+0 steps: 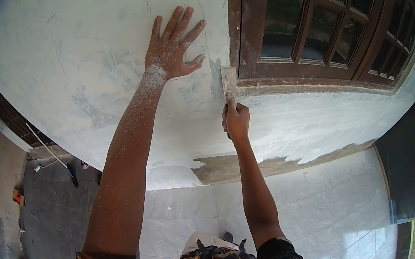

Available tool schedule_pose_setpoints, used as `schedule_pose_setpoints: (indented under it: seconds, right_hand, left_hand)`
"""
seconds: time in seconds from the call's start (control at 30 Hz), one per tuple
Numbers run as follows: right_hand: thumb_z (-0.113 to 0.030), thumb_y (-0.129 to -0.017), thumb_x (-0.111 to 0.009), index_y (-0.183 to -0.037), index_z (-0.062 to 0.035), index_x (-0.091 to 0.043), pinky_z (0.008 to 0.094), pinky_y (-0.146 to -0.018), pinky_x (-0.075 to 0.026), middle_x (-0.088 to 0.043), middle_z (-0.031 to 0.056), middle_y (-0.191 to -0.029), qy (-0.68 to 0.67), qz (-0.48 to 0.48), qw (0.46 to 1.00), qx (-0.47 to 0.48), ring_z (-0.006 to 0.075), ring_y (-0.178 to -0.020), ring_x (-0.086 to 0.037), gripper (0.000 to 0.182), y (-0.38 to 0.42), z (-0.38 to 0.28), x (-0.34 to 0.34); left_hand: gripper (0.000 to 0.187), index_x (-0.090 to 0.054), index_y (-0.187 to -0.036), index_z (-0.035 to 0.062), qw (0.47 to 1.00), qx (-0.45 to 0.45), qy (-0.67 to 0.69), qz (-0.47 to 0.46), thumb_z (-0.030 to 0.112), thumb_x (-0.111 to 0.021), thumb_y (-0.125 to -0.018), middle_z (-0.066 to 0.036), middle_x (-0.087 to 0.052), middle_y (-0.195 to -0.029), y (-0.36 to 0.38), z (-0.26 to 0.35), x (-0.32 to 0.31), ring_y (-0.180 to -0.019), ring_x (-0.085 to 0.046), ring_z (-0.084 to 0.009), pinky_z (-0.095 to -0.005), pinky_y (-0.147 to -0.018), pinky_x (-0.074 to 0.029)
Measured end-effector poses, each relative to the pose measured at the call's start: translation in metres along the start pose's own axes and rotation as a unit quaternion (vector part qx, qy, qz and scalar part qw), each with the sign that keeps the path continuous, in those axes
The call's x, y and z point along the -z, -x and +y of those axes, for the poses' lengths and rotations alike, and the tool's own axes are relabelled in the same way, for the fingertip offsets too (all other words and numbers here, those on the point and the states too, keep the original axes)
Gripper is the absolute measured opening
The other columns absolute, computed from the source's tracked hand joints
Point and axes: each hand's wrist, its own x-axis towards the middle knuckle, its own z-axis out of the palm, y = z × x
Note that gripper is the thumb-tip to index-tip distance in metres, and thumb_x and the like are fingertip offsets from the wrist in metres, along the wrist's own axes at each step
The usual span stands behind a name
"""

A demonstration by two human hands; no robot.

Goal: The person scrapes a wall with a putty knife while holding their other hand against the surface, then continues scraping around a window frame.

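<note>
A: What does the right hand (236, 122) hold?

B: It is closed around the handle of a putty knife (229, 82). The blade stands just above the hand and lies flat against the white wall (84, 59), close beside the lower corner of the brown wooden window frame (299, 79).

A: And the left hand (174, 45)?

B: It is open and holds nothing. The fingers are spread and the palm presses flat on the wall, to the left of the knife and a little higher. White dust covers the hand and the forearm.

A: How does the knife look?

B: The blade is thin, flat and wide, grey and smeared with pale filler. The handle is hidden inside the fist, so I cannot tell its colour.

A: How will it handle, do you think?

B: I judge it light, with a blade that is stiff but bends a little under pressure. Wet filler may make it slippery, so the place to take it is the handle, low down, as the hand does.

A: What is under the hands?

B: Further down, a bare brown patch (223, 168) of wall without coating, and below it the white tiled floor (311, 218).
</note>
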Motion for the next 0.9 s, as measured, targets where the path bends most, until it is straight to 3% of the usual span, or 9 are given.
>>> schedule_pose_setpoints:
  seconds: [0.33,0.43,0.53,0.6,0.77,0.9]
  right_hand:
    - [-0.047,-0.095,-0.054,-0.057,-0.0092,-0.045,0.0248,-0.030,-0.030,-0.039,-0.0016,-0.045,-0.027,0.016,0.999,0.017,0.0082,-0.033,-0.038,0.054,0.005,0.003,0.001]
    - [-0.046,-0.095,-0.054,-0.057,-0.0090,-0.045,0.0245,-0.030,-0.030,-0.039,-0.0015,-0.044,-0.009,0.020,1.000,0.014,0.0084,-0.033,-0.038,0.054,0.003,-0.001,0.001]
    - [-0.046,-0.095,-0.054,-0.057,-0.0088,-0.045,0.0244,-0.030,-0.029,-0.039,-0.0015,-0.045,-0.015,0.017,1.000,0.016,0.0085,-0.033,-0.038,0.054,0.001,0.001,0.002]
    - [-0.047,-0.094,-0.054,-0.057,-0.0081,-0.046,0.0251,-0.031,-0.031,-0.040,-0.0010,-0.045,-0.029,0.012,0.999,0.008,0.0087,-0.034,-0.040,0.055,0.003,0.005,0.002]
    - [-0.048,-0.094,-0.054,-0.057,-0.0071,-0.047,0.0256,-0.033,-0.033,-0.042,-0.0004,-0.045,-0.040,0.009,0.999,0.019,0.0090,-0.036,-0.042,0.056,0.000,0.006,0.000]
    - [-0.047,-0.095,-0.054,-0.057,-0.0085,-0.045,0.0246,-0.030,-0.028,-0.039,-0.0016,-0.044,-0.018,0.034,0.999,0.029,0.0083,-0.032,-0.037,0.055,-0.001,-0.009,-0.005]
  left_hand:
    - [0.091,-0.022,-0.149,0.0347,1.000,0.003,0.008,0.004,0.061,-0.064,-0.073,-0.003,-0.010,-0.159,-0.001,0.000,0.000,-0.146,-0.006,-0.0218,-0.0559,-0.116,-0.005]
    - [0.089,-0.014,-0.150,0.0369,0.998,0.018,-0.040,-0.053,0.069,-0.054,-0.077,-0.001,-0.004,-0.159,-0.001,0.001,0.004,-0.146,-0.002,-0.0202,-0.0534,-0.117,0.000]
    - [0.089,-0.014,-0.150,0.0367,0.999,0.014,-0.028,-0.041,0.068,-0.055,-0.078,-0.001,-0.005,-0.159,-0.002,-0.001,0.001,-0.146,-0.002,-0.0202,-0.0535,-0.117,-0.001]
    - [0.090,-0.022,-0.149,0.0355,1.000,0.005,0.001,-0.008,0.062,-0.064,-0.073,-0.002,-0.010,-0.159,0.000,-0.001,0.000,-0.146,-0.007,-0.0213,-0.0554,-0.117,-0.005]
    - [0.090,-0.022,-0.149,0.0358,1.000,-0.003,0.014,0.015,0.061,-0.065,-0.073,-0.002,-0.011,-0.158,0.001,-0.002,-0.004,-0.146,-0.008,-0.0213,-0.0555,-0.117,-0.006]
    - [0.091,-0.022,-0.149,0.0358,1.000,-0.004,0.012,0.018,0.062,-0.065,-0.073,-0.003,-0.012,-0.158,0.001,-0.002,-0.004,-0.146,-0.008,-0.0214,-0.0558,-0.116,-0.007]
